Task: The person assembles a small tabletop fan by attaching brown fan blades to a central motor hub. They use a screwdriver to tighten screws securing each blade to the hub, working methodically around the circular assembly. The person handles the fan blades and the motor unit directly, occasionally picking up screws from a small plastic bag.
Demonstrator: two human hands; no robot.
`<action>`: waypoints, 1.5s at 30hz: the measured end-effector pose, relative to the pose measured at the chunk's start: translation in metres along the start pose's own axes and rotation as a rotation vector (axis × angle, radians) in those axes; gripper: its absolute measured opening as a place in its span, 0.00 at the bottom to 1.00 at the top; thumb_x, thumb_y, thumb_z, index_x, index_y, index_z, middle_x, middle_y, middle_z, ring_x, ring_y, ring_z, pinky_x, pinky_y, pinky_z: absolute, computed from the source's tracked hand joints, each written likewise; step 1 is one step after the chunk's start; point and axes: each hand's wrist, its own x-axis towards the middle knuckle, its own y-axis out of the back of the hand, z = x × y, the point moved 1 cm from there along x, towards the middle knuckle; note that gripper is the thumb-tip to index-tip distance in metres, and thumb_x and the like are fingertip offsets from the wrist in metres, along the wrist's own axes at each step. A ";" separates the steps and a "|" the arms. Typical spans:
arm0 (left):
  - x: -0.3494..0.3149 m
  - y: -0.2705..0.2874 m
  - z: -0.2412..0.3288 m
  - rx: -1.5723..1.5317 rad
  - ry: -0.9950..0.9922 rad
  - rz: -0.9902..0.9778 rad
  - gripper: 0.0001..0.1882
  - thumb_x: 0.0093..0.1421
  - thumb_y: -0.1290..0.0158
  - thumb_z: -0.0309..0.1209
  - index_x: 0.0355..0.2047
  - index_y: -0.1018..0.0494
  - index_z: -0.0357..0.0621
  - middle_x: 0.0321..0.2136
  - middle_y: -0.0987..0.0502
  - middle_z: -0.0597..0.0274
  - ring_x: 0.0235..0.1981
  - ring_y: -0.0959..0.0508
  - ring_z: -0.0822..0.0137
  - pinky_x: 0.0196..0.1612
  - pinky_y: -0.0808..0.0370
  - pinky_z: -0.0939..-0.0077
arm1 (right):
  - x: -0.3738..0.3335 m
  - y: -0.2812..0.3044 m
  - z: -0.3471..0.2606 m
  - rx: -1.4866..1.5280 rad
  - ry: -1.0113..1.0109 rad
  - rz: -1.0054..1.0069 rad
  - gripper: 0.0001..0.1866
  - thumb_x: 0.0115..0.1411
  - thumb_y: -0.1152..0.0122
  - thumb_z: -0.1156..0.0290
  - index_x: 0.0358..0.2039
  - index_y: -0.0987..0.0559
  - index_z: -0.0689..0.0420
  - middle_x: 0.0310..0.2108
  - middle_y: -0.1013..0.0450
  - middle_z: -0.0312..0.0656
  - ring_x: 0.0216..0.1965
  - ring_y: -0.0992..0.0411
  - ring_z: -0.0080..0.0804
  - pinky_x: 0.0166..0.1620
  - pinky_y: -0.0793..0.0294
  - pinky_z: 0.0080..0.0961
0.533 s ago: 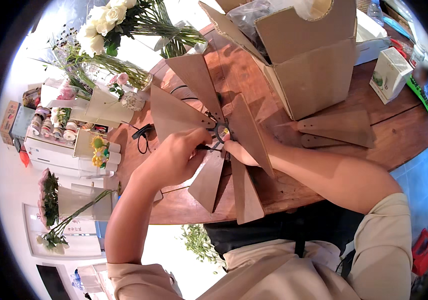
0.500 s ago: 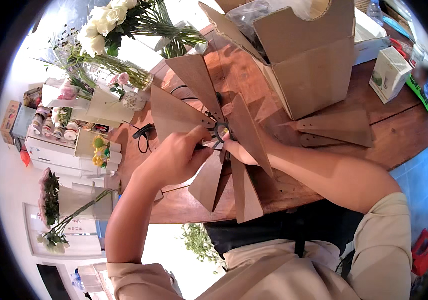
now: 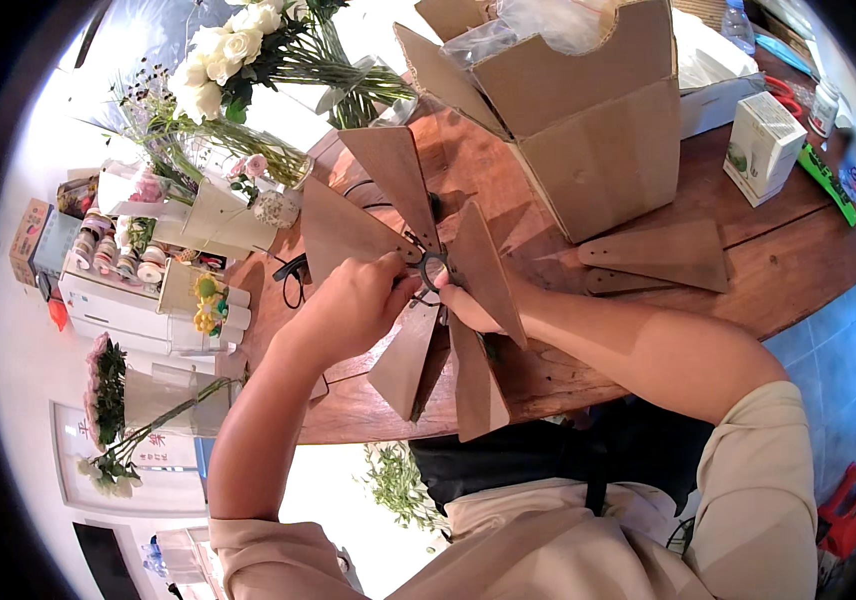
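In the middle of the table, brown paddle-shaped fan blades (image 3: 391, 180) spread out around a dark ring hub (image 3: 433, 268). My left hand (image 3: 353, 305) is closed at the left side of the hub, thumb and fingers pinched together. What it pinches is hidden by the fingers. My right hand (image 3: 470, 308) reaches under the right-hand blade, which covers part of it. Its thumb and fingertips grip the rim of the hub. Small dark screws dot the blade roots. Two loose blades (image 3: 658, 255) with small holes lie stacked to the right.
A cardboard box (image 3: 598, 130) stands open behind the fan, plastic wrap inside. Black-framed glasses (image 3: 293, 270) lie left of the blades. White roses (image 3: 218, 60) and potted flowers crowd the far left. A small white carton (image 3: 763, 150) and green tube (image 3: 828, 185) sit at right.
The whole view has shifted slightly. Both hands stay at the hub, and the fan has turned or tilted only a little. My left hand's fingers remain pinched.
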 end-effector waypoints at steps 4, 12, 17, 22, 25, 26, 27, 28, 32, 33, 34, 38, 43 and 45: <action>-0.001 0.001 -0.001 -0.149 -0.236 0.017 0.04 0.61 0.46 0.21 0.36 0.27 0.34 0.28 0.20 0.43 0.30 0.20 0.44 0.34 0.25 0.57 | -0.001 0.000 0.007 0.048 -0.049 -0.079 0.09 0.56 0.47 0.76 0.20 0.23 0.61 0.20 0.27 0.46 0.26 0.26 0.31 0.31 0.29 0.35; -0.010 0.001 -0.004 0.014 0.015 -0.008 0.05 0.58 0.46 0.19 0.36 0.27 0.35 0.31 0.19 0.45 0.32 0.19 0.45 0.35 0.24 0.58 | 0.008 -0.005 0.017 0.248 -0.116 -0.171 0.01 0.51 0.44 0.80 0.25 0.24 0.61 0.23 0.26 0.44 0.27 0.26 0.30 0.31 0.29 0.31; -0.008 0.000 -0.010 -0.194 -0.328 0.024 0.06 0.60 0.45 0.24 0.35 0.26 0.34 0.29 0.20 0.43 0.34 0.21 0.40 0.37 0.25 0.53 | 0.004 -0.008 0.012 0.297 -0.289 -0.169 0.04 0.51 0.44 0.82 0.28 0.25 0.61 0.23 0.28 0.41 0.28 0.27 0.28 0.30 0.30 0.29; -0.004 -0.008 -0.012 -0.158 -0.231 0.086 0.04 0.60 0.45 0.21 0.35 0.25 0.35 0.27 0.20 0.46 0.30 0.19 0.46 0.33 0.23 0.60 | -0.001 -0.009 0.011 0.401 -0.131 -0.053 0.03 0.50 0.42 0.82 0.27 0.26 0.62 0.23 0.30 0.41 0.26 0.28 0.28 0.27 0.33 0.30; -0.006 -0.009 -0.012 -0.107 -0.090 0.076 0.03 0.59 0.44 0.22 0.34 0.24 0.35 0.27 0.20 0.45 0.30 0.20 0.44 0.34 0.24 0.58 | 0.001 -0.006 0.015 0.245 -0.235 -0.122 0.04 0.49 0.41 0.82 0.27 0.26 0.63 0.24 0.30 0.42 0.25 0.29 0.29 0.26 0.33 0.30; -0.006 -0.009 -0.014 -0.098 -0.155 0.060 0.04 0.59 0.44 0.24 0.33 0.24 0.35 0.26 0.21 0.44 0.30 0.21 0.41 0.35 0.24 0.55 | 0.001 -0.007 0.011 0.245 -0.236 -0.126 0.04 0.49 0.41 0.82 0.27 0.26 0.63 0.24 0.30 0.42 0.25 0.29 0.29 0.26 0.33 0.30; -0.007 -0.009 -0.016 -0.099 -0.151 0.060 0.04 0.59 0.44 0.24 0.33 0.24 0.35 0.26 0.21 0.44 0.30 0.21 0.41 0.35 0.24 0.55 | -0.001 -0.008 0.006 0.247 -0.259 -0.110 0.04 0.49 0.41 0.82 0.27 0.26 0.63 0.24 0.30 0.43 0.25 0.29 0.29 0.26 0.34 0.30; -0.008 -0.008 -0.018 -0.103 -0.216 0.053 0.04 0.60 0.44 0.24 0.33 0.24 0.34 0.26 0.20 0.46 0.29 0.20 0.45 0.34 0.23 0.59 | -0.002 -0.009 0.003 0.250 -0.282 -0.094 0.04 0.49 0.41 0.83 0.27 0.26 0.64 0.24 0.29 0.43 0.25 0.29 0.29 0.25 0.34 0.30; -0.004 -0.009 -0.016 -0.250 -0.237 0.076 0.05 0.61 0.43 0.24 0.33 0.24 0.33 0.24 0.20 0.49 0.27 0.18 0.53 0.32 0.23 0.65 | 0.006 -0.018 0.038 0.407 -0.230 -0.091 0.04 0.49 0.41 0.83 0.27 0.26 0.64 0.25 0.29 0.44 0.27 0.28 0.30 0.27 0.33 0.30; -0.003 -0.009 -0.014 -0.251 -0.235 0.076 0.05 0.61 0.43 0.24 0.33 0.24 0.33 0.24 0.20 0.49 0.27 0.18 0.53 0.32 0.23 0.65 | 0.006 -0.021 0.039 0.489 -0.207 -0.064 0.05 0.49 0.40 0.84 0.29 0.25 0.65 0.26 0.28 0.44 0.28 0.27 0.31 0.29 0.31 0.30; 0.000 -0.010 -0.012 -0.246 -0.044 0.038 0.04 0.60 0.42 0.23 0.34 0.23 0.34 0.25 0.19 0.50 0.27 0.18 0.55 0.32 0.23 0.65 | 0.005 -0.022 0.041 0.530 -0.198 -0.051 0.06 0.49 0.40 0.84 0.29 0.24 0.65 0.26 0.28 0.44 0.29 0.26 0.32 0.30 0.30 0.30; 0.000 -0.001 -0.008 -0.279 0.087 -0.107 0.04 0.59 0.41 0.23 0.35 0.22 0.36 0.28 0.19 0.50 0.28 0.18 0.58 0.32 0.23 0.66 | 0.005 -0.016 0.038 0.503 -0.195 -0.139 0.10 0.49 0.38 0.85 0.35 0.23 0.67 0.29 0.27 0.44 0.34 0.25 0.34 0.36 0.27 0.31; -0.002 -0.003 -0.019 -0.205 -0.253 -0.051 0.04 0.60 0.42 0.22 0.36 0.21 0.37 0.27 0.19 0.52 0.27 0.18 0.63 0.31 0.24 0.69 | 0.003 -0.008 0.031 0.407 -0.247 -0.127 0.10 0.50 0.37 0.84 0.34 0.24 0.63 0.31 0.27 0.41 0.34 0.26 0.31 0.36 0.27 0.30; -0.007 -0.001 -0.021 -0.211 -0.233 -0.074 0.04 0.60 0.42 0.23 0.36 0.21 0.37 0.26 0.19 0.54 0.27 0.19 0.67 0.30 0.24 0.71 | 0.002 -0.003 0.008 0.430 -0.090 -0.107 0.09 0.51 0.37 0.84 0.32 0.25 0.61 0.32 0.29 0.37 0.34 0.28 0.29 0.35 0.27 0.28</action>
